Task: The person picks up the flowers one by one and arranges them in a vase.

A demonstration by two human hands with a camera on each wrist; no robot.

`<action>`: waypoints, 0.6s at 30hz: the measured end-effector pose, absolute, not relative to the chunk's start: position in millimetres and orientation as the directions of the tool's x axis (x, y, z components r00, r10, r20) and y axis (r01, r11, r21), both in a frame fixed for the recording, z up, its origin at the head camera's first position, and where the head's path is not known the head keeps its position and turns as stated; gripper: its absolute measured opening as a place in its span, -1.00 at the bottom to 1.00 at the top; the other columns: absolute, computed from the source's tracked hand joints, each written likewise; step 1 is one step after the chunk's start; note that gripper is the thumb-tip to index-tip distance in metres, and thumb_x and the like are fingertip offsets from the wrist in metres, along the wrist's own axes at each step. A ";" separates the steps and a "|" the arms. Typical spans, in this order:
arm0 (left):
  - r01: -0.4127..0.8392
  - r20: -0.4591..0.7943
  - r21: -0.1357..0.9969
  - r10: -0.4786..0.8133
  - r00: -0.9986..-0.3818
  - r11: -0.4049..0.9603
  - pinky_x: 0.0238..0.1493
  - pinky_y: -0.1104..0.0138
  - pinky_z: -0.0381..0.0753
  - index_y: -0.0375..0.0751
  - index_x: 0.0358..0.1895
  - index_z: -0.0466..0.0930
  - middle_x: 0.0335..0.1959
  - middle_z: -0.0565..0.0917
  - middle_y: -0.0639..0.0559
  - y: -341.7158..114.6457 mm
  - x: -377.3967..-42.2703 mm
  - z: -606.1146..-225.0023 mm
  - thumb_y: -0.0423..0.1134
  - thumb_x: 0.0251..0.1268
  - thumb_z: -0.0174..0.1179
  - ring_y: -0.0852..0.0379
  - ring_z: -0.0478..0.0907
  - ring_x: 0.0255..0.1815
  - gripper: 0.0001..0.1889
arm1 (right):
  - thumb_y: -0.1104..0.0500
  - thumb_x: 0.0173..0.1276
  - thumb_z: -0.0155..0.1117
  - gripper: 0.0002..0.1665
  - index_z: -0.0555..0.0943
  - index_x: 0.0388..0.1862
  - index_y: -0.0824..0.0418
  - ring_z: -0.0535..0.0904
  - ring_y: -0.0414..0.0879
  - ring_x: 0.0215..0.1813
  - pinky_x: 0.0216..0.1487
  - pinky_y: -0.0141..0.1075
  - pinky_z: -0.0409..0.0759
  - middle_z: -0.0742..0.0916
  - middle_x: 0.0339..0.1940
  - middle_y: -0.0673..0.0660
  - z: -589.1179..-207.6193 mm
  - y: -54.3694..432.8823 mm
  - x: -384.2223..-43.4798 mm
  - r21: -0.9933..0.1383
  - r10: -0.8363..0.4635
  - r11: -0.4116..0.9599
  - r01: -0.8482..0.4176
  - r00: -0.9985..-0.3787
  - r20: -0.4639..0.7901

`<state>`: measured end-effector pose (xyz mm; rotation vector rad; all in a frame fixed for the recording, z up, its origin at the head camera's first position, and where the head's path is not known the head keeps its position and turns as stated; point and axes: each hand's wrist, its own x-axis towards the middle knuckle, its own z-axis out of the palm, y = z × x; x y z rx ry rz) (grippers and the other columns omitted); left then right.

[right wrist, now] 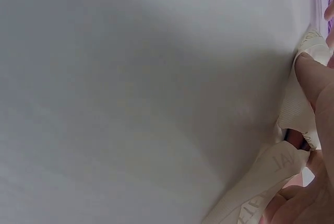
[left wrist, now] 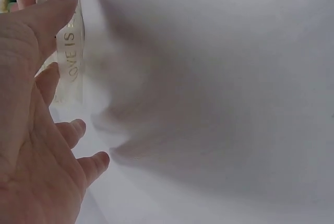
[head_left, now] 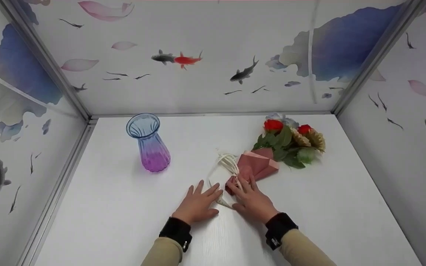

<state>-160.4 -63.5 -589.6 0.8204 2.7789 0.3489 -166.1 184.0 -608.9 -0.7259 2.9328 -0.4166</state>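
A bouquet lies on the white table, its red roses (head_left: 273,126), tan blooms and green leaves (head_left: 283,142) pointing to the back right. Dusky pink paper (head_left: 255,164) wraps its stems, tied with a cream ribbon (head_left: 228,162). My right hand (head_left: 255,201) rests its fingers over the narrow end of the wrap and the ribbon. In the right wrist view its thumb touches a ribbon tail (right wrist: 295,104). My left hand (head_left: 198,203) is spread low over the table, fingertips beside the ribbon. Gold lettering marks the ribbon (left wrist: 69,62) by its thumb in the left wrist view.
A fluted glass vase (head_left: 154,149), blue fading to purple, stands upright at the back left of the table (head_left: 105,207). White panels (head_left: 205,88) printed with fish and petals enclose the back and both sides.
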 end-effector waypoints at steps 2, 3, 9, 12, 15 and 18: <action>0.499 -0.138 0.277 0.548 -0.825 0.821 0.46 -0.31 0.15 0.08 0.53 0.37 0.60 0.28 0.09 -64.7 -159.8 -591.0 0.12 0.39 0.22 -0.39 0.08 0.59 -0.33 | -0.13 0.42 0.34 -0.13 0.25 0.63 -0.10 -0.09 0.44 0.64 0.07 0.09 0.68 0.20 0.65 0.30 -608.3 183.6 -165.4 -0.289 -0.472 0.847 -0.447 -0.881 -0.021; 0.499 -0.133 0.272 0.546 -0.827 0.823 0.46 -0.31 0.17 0.06 0.51 0.40 0.58 0.30 0.06 -65.4 -159.5 -591.4 0.11 0.40 0.22 -0.40 0.10 0.58 -0.35 | -0.12 0.43 0.34 -0.13 0.25 0.63 -0.10 -0.09 0.43 0.64 0.05 0.08 0.70 0.20 0.65 0.30 -607.9 183.5 -165.2 -0.291 -0.473 0.846 -0.447 -0.881 -0.022; 0.512 -0.096 0.225 0.542 -0.835 0.829 0.42 -0.29 0.26 0.00 0.41 0.51 0.51 0.41 -0.02 -69.3 -157.6 -587.6 0.03 0.39 0.25 -0.41 0.23 0.51 -0.44 | -0.08 0.43 0.35 -0.15 0.26 0.63 -0.10 -0.08 0.43 0.64 0.04 0.09 0.70 0.20 0.65 0.29 -605.8 184.5 -164.6 -0.305 -0.478 0.840 -0.449 -0.878 -0.021; 0.507 -0.089 0.216 0.534 -0.841 0.835 0.41 -0.29 0.27 -0.01 0.40 0.52 0.49 0.43 -0.03 -71.7 -157.5 -585.8 0.00 0.38 0.26 -0.41 0.26 0.50 -0.46 | -0.06 0.43 0.35 -0.17 0.28 0.62 -0.07 -0.06 0.46 0.63 0.05 0.12 0.69 0.21 0.65 0.30 -605.7 185.6 -164.5 -0.317 -0.485 0.831 -0.457 -0.875 -0.010; 0.495 -0.088 0.218 0.522 -0.848 0.841 0.41 -0.30 0.27 -0.01 0.39 0.53 0.49 0.44 -0.04 -74.6 -158.0 -585.8 -0.01 0.38 0.27 -0.41 0.26 0.50 -0.46 | -0.05 0.45 0.33 -0.18 0.27 0.62 -0.07 -0.08 0.47 0.63 0.09 0.13 0.66 0.19 0.66 0.29 -607.0 187.2 -164.7 -0.339 -0.491 0.820 -0.461 -0.871 -0.005; 0.481 -0.087 0.221 0.509 -0.857 0.848 0.40 -0.30 0.27 -0.01 0.39 0.52 0.49 0.43 -0.04 -77.9 -158.1 -587.3 -0.02 0.38 0.28 -0.40 0.26 0.50 -0.46 | -0.06 0.49 0.29 -0.18 0.22 0.65 -0.07 -0.12 0.44 0.64 0.17 0.14 0.62 0.16 0.68 0.26 -609.3 190.6 -165.7 -0.371 -0.493 0.808 -0.457 -0.870 0.000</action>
